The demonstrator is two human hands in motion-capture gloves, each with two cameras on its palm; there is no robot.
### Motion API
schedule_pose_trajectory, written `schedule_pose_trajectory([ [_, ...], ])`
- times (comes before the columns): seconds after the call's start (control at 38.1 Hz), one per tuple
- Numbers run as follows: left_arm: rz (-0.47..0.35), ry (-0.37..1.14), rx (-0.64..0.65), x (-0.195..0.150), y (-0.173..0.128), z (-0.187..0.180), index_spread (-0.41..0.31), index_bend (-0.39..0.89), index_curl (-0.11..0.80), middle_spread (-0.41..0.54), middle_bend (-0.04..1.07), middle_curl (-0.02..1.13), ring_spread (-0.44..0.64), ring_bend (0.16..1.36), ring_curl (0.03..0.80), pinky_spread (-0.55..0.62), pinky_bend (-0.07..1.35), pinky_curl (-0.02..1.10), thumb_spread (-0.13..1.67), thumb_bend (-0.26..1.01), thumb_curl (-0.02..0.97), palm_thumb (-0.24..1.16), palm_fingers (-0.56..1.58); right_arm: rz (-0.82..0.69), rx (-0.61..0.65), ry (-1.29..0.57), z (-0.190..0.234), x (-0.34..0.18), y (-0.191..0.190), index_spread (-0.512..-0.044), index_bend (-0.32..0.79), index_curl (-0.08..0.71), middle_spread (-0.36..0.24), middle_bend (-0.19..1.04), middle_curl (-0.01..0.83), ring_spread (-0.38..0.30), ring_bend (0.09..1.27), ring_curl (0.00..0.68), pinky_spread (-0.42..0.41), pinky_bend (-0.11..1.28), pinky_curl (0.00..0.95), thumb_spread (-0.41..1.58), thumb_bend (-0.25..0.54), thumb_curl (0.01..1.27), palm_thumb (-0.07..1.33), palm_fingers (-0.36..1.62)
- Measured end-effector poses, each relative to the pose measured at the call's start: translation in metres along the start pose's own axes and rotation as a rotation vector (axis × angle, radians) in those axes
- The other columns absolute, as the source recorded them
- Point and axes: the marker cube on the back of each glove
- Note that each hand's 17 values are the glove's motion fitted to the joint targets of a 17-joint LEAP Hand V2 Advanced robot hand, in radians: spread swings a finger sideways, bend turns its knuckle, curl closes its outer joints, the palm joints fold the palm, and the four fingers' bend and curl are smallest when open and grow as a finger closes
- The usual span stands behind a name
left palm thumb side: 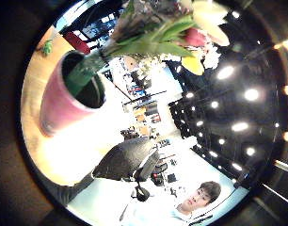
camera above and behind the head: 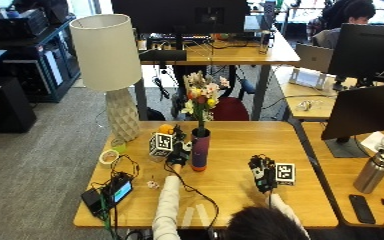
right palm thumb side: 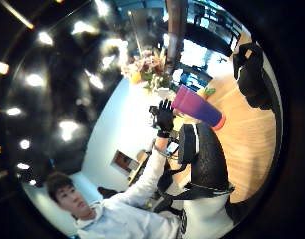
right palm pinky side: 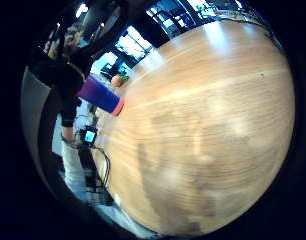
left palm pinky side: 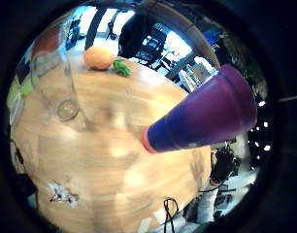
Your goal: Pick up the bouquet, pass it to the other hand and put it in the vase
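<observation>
The wooden desk (camera above and behind the head: 232,197) carried everything, and a white table lamp (camera above and behind the head: 109,60) stood at its far left corner. Near the desk's middle, the purple vase (camera above and behind the head: 199,150) with an orange-red base stood upright. The bouquet (camera above and behind the head: 200,97) was in it: the green stems went down through the vase's mouth, and the white, yellow and red flowers spread well above the rim. The left thumb side palm view looked into the vase's mouth (left palm thumb side: 83,84) and showed the stems (left palm thumb side: 87,66) inside the dark interior.

The left hand (camera above and behind the head: 177,152) was just left of the vase, at about its mid-height; from the right thumb side palm view its fingers (right palm thumb side: 165,110) appeared straight and spread, holding nothing. Whether it touched the vase I could not tell. The right hand (camera above and behind the head: 262,172) lay to the right, well apart from the vase, low over the bare desk with fingers stretched out and apart, holding nothing.

A small orange object (camera above and behind the head: 165,129) with a green tip sat on the far side of the desk, left of the vase. A roll of tape (camera above and behind the head: 109,156) lay near the left edge.
</observation>
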Motion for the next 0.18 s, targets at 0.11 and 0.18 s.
schedule_pose_trajectory([
  [0.11,0.103,-0.15,0.159,-0.008,-0.007,-0.004,0.039,0.1,0.263,0.069,0.31,0.36,0.13,0.67,0.345,0.28,0.49,0.35,0.76,-0.06,0.397,0.12,-0.04,0.012,-0.004,0.025,-0.003,0.011,-0.003,-0.184,0.13,0.341,-0.059,0.45,0.477,-0.135,0.57,0.423,-0.026,0.29,0.348,1.1,-0.017,0.45,0.74,1.13],
  [0.18,0.118,-0.194,0.193,-0.009,-0.01,-0.005,-0.079,0.32,0.331,-0.003,0.2,0.32,0.12,0.61,0.313,0.31,0.44,0.32,0.83,-0.05,0.38,0.1,0.09,0.033,-0.019,0.044,-0.003,0.017,-0.004,-0.184,0.13,0.34,-0.059,0.45,0.476,-0.135,0.57,0.425,-0.024,0.28,0.347,1.1,-0.018,0.45,0.74,1.13],
])
